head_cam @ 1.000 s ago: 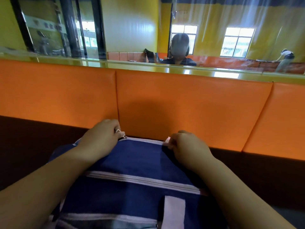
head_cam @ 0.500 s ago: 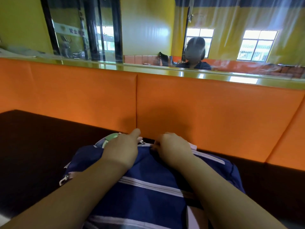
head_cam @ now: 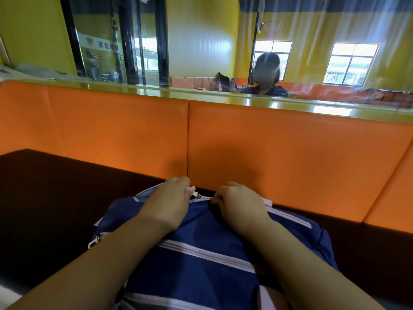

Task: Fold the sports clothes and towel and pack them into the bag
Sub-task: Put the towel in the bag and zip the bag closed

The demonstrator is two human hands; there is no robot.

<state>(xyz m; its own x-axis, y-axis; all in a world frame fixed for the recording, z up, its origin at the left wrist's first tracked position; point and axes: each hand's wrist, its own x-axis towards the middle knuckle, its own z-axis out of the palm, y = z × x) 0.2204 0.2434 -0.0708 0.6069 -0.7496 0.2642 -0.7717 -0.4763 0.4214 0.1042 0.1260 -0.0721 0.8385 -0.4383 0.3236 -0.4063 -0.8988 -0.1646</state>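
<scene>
Sports bag (head_cam: 201, 253): navy woven cloth with a faint sheen and white tape stripes. Zipper pull (head_cam: 196, 194), at its 12 o'clock edge: pale, shiny metal. Backrest (head_cam: 290, 157): smooth orange leatherette, satin finish. Surface (head_cam: 55, 186), at 9 o'clock: dark, matt. Ledge (head_cam: 245, 100): glossy lacquer.

You are working in what is looking like a gym or sports hall lounge. Orange padded backrest panels (head_cam: 290, 153) are running along the far side of the dark seat cushion (head_cam: 55, 186), with a glossy yellow-green ledge (head_cam: 223, 98) topping them. Beyond it, bright yellow walls (head_cam: 201, 41) are rising, gridded windows (head_cam: 350, 63) are letting in daylight on the far right, and a banner (head_cam: 105, 44) with Chinese characters is hanging far left.
</scene>
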